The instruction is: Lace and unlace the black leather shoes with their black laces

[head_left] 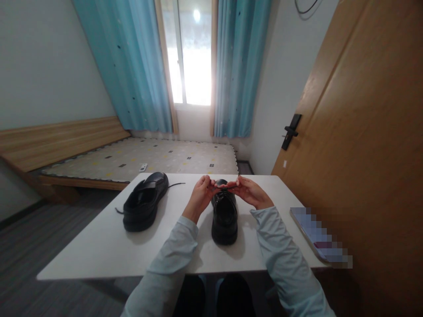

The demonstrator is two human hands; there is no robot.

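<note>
A black shoe (224, 220) stands upright on the white table (99, 251), its toe pointing away from me and its opening towards me. Over its laces, my left hand (204, 192) comes in from the left with its fingers pinched on a dark lace. From the right, my right hand (249, 190) pinches the lace too, the fingertips of both hands close together above the front of the shoe. A second black shoe (140, 209) rests at the left of the table, with loose lace ends sticking out on both sides.
A blurred flat item (310, 233) lies at the table's right edge. Beyond the table is a bed (178, 154) with a small white remote (143, 167). A wooden door (357, 132) with a black handle (291, 131) stands on the right.
</note>
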